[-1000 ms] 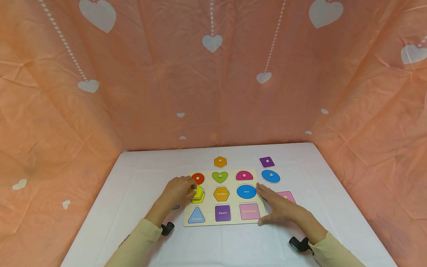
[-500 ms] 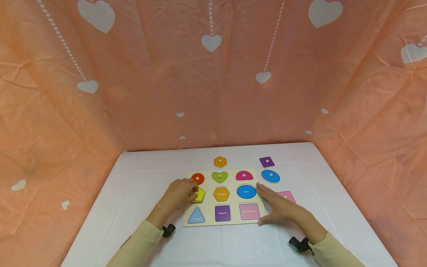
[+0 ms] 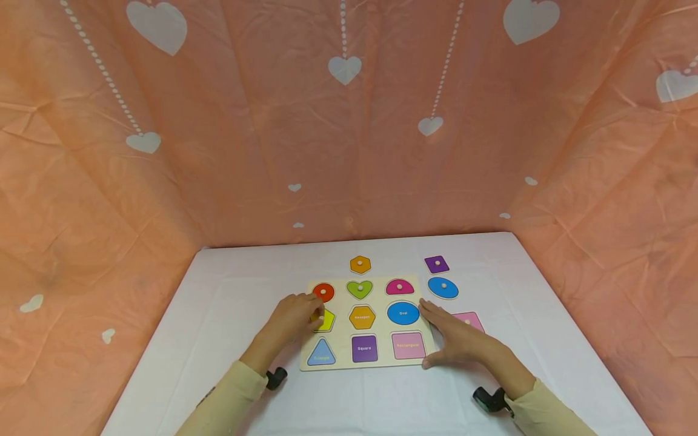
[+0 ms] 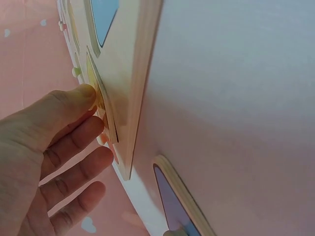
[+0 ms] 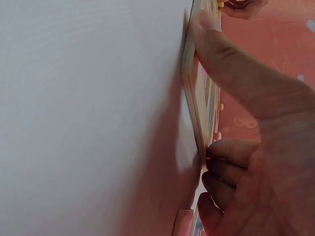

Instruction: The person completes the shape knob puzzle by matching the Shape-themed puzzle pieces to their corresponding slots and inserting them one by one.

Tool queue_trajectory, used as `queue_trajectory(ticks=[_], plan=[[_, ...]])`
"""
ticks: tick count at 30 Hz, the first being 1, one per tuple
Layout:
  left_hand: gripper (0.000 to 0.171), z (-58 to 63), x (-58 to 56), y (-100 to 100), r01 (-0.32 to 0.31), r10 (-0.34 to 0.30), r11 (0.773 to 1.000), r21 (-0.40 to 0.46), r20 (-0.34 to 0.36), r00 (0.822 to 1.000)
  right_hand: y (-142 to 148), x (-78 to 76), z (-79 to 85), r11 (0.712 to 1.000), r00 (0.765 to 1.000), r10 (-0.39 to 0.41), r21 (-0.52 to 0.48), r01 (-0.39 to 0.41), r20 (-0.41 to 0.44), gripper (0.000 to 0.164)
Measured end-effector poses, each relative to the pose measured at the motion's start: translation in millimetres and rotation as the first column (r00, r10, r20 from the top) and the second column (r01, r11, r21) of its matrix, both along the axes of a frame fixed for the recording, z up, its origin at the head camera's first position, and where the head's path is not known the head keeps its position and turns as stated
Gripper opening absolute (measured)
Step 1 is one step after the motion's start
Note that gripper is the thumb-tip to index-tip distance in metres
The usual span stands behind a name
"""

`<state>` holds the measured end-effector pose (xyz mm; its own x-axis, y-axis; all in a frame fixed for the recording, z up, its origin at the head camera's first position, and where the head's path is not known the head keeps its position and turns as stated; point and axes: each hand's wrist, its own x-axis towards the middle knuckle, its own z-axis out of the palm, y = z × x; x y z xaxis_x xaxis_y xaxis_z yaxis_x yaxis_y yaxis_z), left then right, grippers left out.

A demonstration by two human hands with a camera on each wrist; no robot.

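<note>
Pinches the yellow pentagon piece (image 3: 328, 321) between thumb and fingers of the left hand (image 3: 291, 316), at lower centre of the head frame, over the left of the wooden board's (image 3: 342, 339) middle row. Touches the board's right edge with the spread right hand (image 3: 462, 340), lower right of centre, partly hiding a pink piece (image 3: 473, 321).

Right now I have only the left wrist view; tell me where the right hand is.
Observer: The right hand rests against the right edge of the board.
Operator: Name what lies past the middle of the far edge.
Observer: An orange hexagon piece, on the white table.
Operator: Report anything off the board by its far right corner.
Observer: A blue oval piece lies there, with a purple square piece beyond it.
</note>
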<state>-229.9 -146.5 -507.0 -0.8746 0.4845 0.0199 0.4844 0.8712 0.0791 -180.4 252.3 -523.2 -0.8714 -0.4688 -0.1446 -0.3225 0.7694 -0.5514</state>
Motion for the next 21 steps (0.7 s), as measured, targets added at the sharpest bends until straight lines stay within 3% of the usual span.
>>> queue_trajectory(ticks=[21], plan=[[0.012,1.5,0.8,0.9,-0.013,0.012,1.0,0.021,0.044,0.999,-1.1,1.3,3.2,1.0,1.0,0.007,0.009,-0.007,-0.007,0.126]])
